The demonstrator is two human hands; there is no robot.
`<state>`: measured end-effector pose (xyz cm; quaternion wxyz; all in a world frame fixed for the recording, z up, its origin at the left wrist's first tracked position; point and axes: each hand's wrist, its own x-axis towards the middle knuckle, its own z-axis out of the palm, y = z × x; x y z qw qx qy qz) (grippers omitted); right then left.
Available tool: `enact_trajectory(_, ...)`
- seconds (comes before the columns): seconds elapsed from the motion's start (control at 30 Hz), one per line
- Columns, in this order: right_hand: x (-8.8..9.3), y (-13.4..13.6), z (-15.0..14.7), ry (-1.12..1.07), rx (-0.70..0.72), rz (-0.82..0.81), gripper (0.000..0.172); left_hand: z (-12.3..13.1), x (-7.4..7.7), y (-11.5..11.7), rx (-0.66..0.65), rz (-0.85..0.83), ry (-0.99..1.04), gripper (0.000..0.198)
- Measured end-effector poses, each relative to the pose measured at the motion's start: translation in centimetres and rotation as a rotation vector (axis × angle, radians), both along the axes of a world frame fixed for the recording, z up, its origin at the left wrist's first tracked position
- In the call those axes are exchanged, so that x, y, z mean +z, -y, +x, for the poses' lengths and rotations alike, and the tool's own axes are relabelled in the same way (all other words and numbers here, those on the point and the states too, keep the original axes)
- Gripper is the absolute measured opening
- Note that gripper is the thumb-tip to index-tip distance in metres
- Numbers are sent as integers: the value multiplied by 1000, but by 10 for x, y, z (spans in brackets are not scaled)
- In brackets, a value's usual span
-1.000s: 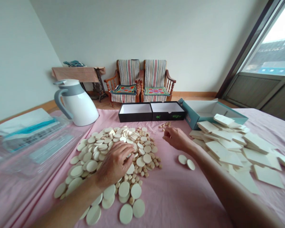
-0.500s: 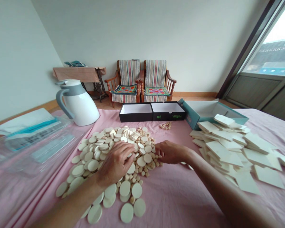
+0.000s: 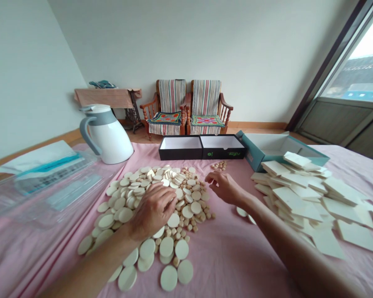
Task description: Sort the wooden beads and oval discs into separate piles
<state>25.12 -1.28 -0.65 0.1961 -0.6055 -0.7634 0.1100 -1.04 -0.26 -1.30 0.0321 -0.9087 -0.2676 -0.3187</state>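
A heap of pale round wooden discs [image 3: 166, 247] mixed with small wooden beads [image 3: 177, 234] covers the middle of the table. Over the heap rests my left hand [image 3: 155, 207], its fingers bent and close together; whatever is under or in them is hidden. My right hand [image 3: 225, 187] hovers just right of the heap with its fingers curled inward. Anything in its fingertips is too small to make out. Just beyond it lies a small separate group of beads [image 3: 219, 166]. Two loose discs [image 3: 241, 211] lie below the right wrist.
A two-part black box [image 3: 180, 154] with white insides stands behind the heap. To its right are a teal box [image 3: 257, 154] and a pile of square wooden boards [image 3: 294, 200]. At left stand a white thermos jug [image 3: 113, 140] and clear plastic packaging [image 3: 71, 192]. Pink cloth [image 3: 224, 252] covers the table.
My right hand has lifted off the heap's right edge and moved up and slightly right, towards the small bead group. My left hand stays on the heap. The view has shifted slightly.
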Motion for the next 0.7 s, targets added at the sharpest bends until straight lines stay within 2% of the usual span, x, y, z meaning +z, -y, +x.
enact_trajectory(0.13, -11, 0, -14, -12, 94, 22, 23, 0, -3, 0, 2, -40, 1, 14)
enact_trajectory(0.27, -21, -4, -13, -60, 43, 20, 16, 1, -3, 0, 11, -50, 2, 13)
enact_trajectory(0.47, -23, -6, -7, -141, 4, 26, 9, 1, -2, 1, 8, -62, -4, 13)
enact_trajectory(0.6, -25, -8, -1, -139, 4, -25, 11, 2, -1, 2, 13, -65, -1, 13)
enact_trajectory(0.7, -22, -9, 6, -102, -120, 51, 20, 2, 0, 2, 17, -61, 5, 13)
